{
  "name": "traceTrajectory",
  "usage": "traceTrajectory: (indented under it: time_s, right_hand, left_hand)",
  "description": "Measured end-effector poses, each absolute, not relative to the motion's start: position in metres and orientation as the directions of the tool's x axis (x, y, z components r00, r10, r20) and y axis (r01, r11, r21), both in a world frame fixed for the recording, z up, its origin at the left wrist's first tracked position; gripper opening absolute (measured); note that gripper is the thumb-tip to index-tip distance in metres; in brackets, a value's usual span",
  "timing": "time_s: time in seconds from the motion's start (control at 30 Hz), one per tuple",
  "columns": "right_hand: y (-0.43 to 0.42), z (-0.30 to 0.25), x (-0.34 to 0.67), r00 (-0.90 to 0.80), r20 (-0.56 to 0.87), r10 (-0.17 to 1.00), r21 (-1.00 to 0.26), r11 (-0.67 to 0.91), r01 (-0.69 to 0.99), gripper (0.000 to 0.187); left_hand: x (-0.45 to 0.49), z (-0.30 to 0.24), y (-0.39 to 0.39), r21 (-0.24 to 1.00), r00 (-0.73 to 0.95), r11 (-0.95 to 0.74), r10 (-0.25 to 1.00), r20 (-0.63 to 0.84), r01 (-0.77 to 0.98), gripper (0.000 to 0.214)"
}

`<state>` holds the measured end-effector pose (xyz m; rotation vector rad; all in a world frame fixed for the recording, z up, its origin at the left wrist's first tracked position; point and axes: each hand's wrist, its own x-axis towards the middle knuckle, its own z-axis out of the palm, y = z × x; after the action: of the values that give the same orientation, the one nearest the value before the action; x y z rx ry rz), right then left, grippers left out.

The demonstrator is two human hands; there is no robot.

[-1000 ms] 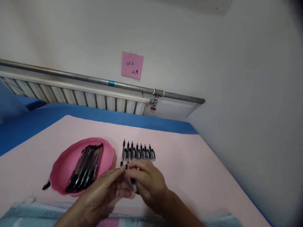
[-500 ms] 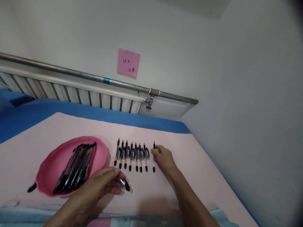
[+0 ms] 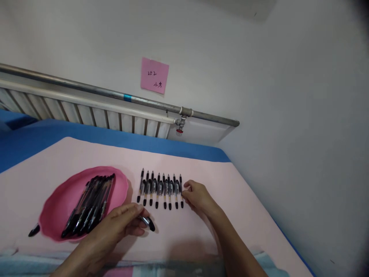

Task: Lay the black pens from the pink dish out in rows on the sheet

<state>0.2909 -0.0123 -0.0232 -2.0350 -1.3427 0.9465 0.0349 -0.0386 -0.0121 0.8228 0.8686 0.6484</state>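
My left hand [image 3: 127, 223] is closed on a pen cap [image 3: 150, 224], a clear cap with a black end that sticks out past the fingertips, low over the pink surface. Ahead of it lies a row of uncapped pens [image 3: 170, 200], tips pointing away from me, with several loose caps [image 3: 160, 188] lying among them. My right hand [image 3: 198, 194] is at the row's right end, fingers loosely curled and slightly apart. Its fingertips are right beside the last pen [image 3: 181, 188]; whether they touch it I cannot tell.
A pink scalloped bowl [image 3: 50, 207] at the left holds several capped pens [image 3: 89, 204]. A black-ended object [image 3: 34, 230] lies by the bowl's left side. Beyond the blue edge [image 3: 161, 143] are a radiator [image 3: 112, 120], a metal pipe [image 3: 95, 89] and the wall, with a pink note [image 3: 155, 75].
My right hand has moved left with the last pen, bringing it up beside the row, and its pinch has loosened. My left hand keeps the cap, almost still. The view has shifted slightly.
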Motion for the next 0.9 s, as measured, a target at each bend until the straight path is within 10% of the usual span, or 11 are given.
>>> traceTrajectory:
  time_s: [0.63,0.9]
  right_hand:
    - [-0.014,-0.006,0.282,0.246,-0.165,0.955,-0.680,-0.291,0.673,0.020]
    - [-0.047,0.022,0.222,-0.270,-0.128,0.954,-0.902,0.001,0.432,0.013]
  left_hand:
    - [0.035,-0.014,-0.038,0.825,0.426,0.528,0.806,-0.412,-0.202,0.019]
    - [0.035,-0.012,-0.036,0.825,0.366,0.481,0.855,-0.367,-0.296,0.025]
